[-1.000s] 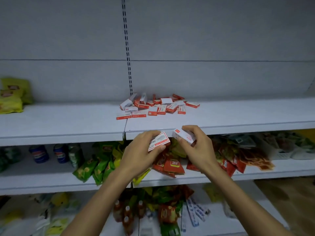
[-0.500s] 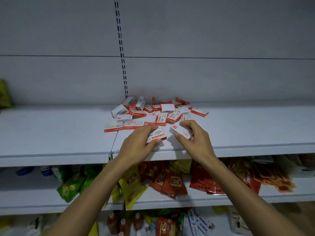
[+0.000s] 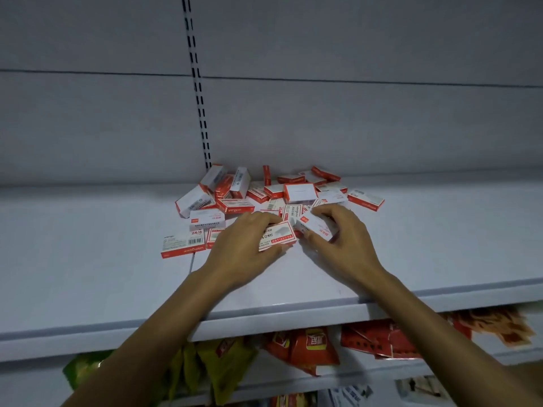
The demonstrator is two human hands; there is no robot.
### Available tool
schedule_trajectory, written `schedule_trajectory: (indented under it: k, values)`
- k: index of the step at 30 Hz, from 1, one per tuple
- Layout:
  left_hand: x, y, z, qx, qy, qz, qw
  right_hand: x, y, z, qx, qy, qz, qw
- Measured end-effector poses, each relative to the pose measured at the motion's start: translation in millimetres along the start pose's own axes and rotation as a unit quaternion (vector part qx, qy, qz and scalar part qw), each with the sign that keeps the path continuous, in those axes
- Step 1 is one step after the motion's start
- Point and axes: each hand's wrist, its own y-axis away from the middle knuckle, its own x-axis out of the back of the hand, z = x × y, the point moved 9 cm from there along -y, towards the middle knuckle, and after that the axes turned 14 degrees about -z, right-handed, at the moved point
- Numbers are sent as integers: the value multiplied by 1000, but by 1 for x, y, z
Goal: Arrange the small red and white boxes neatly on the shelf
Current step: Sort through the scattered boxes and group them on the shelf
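Left hand pinches a red and white box, right hand grips a second box, both low on the shelf fronting the jumbled pile. Light, stiff card, I'd say: hold the long edges.

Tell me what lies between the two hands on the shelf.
Head view: just the boxes they grip. The left hand holds a printed box, the right hand a white-topped box, corners close together.
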Motion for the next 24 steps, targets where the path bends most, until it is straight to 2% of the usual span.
schedule_trajectory:
  k: [5,9,15,24]
  values:
    - [-5,4,3,-24,-32,0,999,1,1,1,28,45,-34,998]
    - [-6,5,8,-10,-31,-6,999,3,3,0,49,94,-66,992]
    - [-17,4,21,11,-45,-25,999,0,7,8,87,124,-165,975]
    - [-20,13,23,86,-10,-6,996,-6,-1,23,73,112,-189,973]
